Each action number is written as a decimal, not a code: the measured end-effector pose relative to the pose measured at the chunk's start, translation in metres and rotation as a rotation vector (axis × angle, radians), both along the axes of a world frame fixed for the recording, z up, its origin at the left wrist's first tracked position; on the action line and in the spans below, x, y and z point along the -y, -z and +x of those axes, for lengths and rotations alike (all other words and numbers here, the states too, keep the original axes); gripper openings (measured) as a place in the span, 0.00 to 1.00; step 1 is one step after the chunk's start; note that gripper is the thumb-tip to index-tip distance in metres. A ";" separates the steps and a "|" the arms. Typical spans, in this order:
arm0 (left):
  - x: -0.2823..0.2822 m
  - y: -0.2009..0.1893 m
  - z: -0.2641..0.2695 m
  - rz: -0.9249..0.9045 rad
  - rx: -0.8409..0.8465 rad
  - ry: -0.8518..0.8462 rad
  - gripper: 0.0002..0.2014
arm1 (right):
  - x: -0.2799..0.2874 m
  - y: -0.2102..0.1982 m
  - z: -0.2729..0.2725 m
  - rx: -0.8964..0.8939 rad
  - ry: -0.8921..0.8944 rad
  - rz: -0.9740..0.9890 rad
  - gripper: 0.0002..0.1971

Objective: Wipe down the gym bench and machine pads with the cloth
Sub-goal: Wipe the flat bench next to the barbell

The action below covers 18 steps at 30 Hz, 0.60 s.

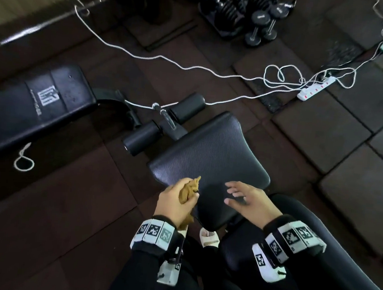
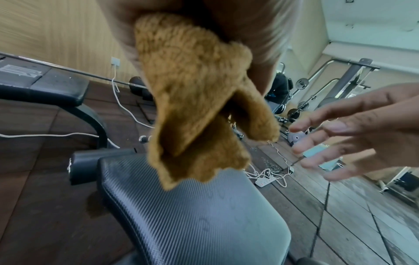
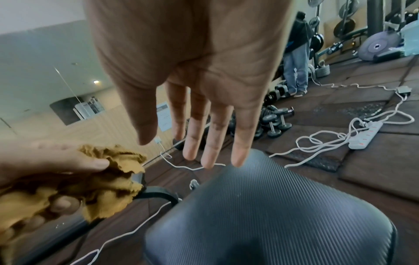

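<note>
My left hand (image 1: 178,202) grips a crumpled tan cloth (image 1: 189,190) above the near left edge of the black ribbed bench seat pad (image 1: 211,151). In the left wrist view the cloth (image 2: 199,107) hangs from my fist over the seat pad (image 2: 192,215). My right hand (image 1: 246,198) hovers just above the near edge of the same pad, fingers straight and spread, holding nothing. The right wrist view shows its fingers (image 3: 213,139) pointing over the pad (image 3: 272,215), with the cloth (image 3: 102,182) in my left hand at lower left. The bench backrest (image 1: 291,259) runs toward me at lower right.
Two black foam roller pads (image 1: 162,123) sit at the bench's far end. A second bench (image 1: 26,105) lies at left. White cables (image 1: 170,61) and a power strip (image 1: 315,87) cross the floor. Dumbbells (image 1: 259,15) and a barbell (image 1: 87,6) lie beyond. A person (image 3: 297,53) stands far off.
</note>
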<state>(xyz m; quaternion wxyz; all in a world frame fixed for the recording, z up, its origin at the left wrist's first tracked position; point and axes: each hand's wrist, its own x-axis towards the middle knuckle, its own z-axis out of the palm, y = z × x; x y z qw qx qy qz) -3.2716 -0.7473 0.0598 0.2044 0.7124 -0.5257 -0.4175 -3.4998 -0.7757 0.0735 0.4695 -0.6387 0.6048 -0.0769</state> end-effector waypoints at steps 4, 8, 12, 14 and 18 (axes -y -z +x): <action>-0.005 -0.026 0.000 -0.017 -0.004 0.008 0.18 | 0.007 -0.030 0.001 0.023 -0.013 -0.041 0.20; -0.008 -0.049 0.003 -0.040 -0.005 0.021 0.16 | 0.010 -0.057 0.003 0.045 -0.035 -0.096 0.20; -0.012 -0.069 0.008 -0.081 0.001 -0.003 0.15 | 0.007 -0.075 0.006 0.073 -0.043 -0.120 0.20; -0.015 -0.079 0.009 -0.092 0.000 -0.009 0.15 | 0.004 -0.082 0.008 0.075 -0.063 -0.125 0.20; -0.019 -0.096 0.010 -0.132 0.005 -0.032 0.13 | -0.001 -0.092 0.013 0.077 -0.099 -0.118 0.19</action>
